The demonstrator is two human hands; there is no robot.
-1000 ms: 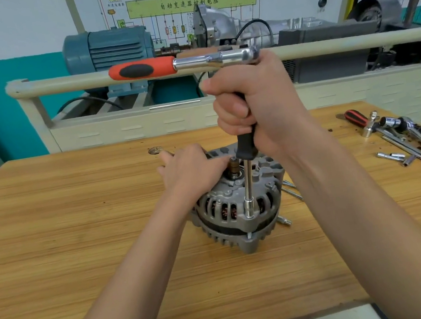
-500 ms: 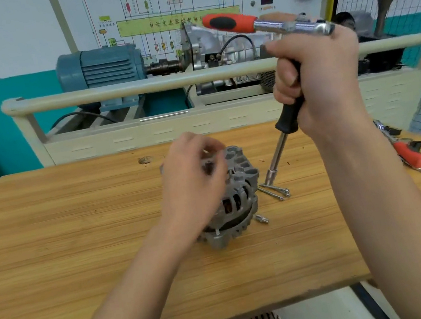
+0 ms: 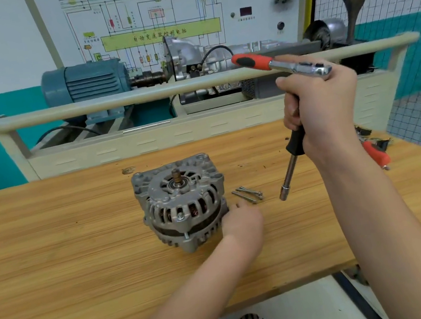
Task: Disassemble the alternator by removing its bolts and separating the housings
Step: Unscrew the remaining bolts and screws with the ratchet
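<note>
head | left hand [image 3: 242,220] off alternator [image 3: 182,205] top | ratchet [image 3: 281,65] lifted

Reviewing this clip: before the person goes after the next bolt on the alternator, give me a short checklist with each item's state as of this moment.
1. Ratchet wrench in a firm grip: ok, the right hand is wrapped round its black extension.
2. Socket clear of the alternator: ok, it hangs over the table, to the right.
3. Removed bolts set aside: ok, lying right of the housing.
4. Front bolt out: not ok, its head sits in the housing.
5. Alternator steadied: cannot tell, the left hand is at its right edge, contact unclear.
6. Housings separated: not ok, both stacked together.
</note>
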